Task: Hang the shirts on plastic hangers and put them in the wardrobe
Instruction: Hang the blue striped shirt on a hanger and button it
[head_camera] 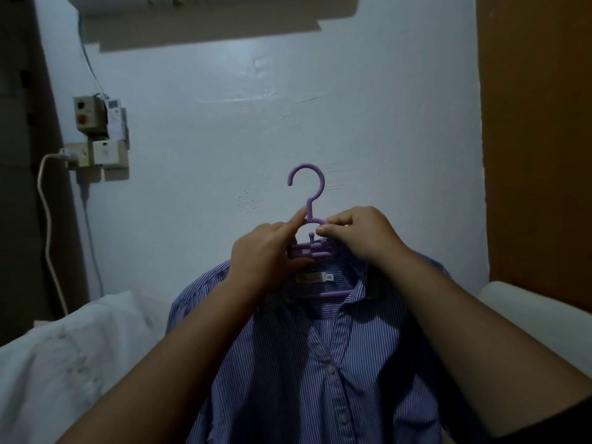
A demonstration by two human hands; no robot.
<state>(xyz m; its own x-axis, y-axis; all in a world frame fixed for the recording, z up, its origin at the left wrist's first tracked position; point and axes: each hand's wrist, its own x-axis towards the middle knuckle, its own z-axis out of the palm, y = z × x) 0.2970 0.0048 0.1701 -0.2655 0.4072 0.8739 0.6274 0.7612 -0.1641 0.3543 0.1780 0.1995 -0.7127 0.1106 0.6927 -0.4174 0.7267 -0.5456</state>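
A blue and white striped shirt hangs on a purple plastic hanger, held up in front of a pale wall. The hook points up and to the left, above both hands. My left hand grips the hanger's left shoulder and the collar, with its forefinger stretched up along the neck of the hook. My right hand pinches the hanger's top curve just right of the hook. The shirt's front faces me, buttoned, with a size label visible inside the collar.
A white bed sheet lies at the lower left. Wall sockets and a switch box with a white cable sit at the left. A brown wooden panel stands at the right, with a white surface below it.
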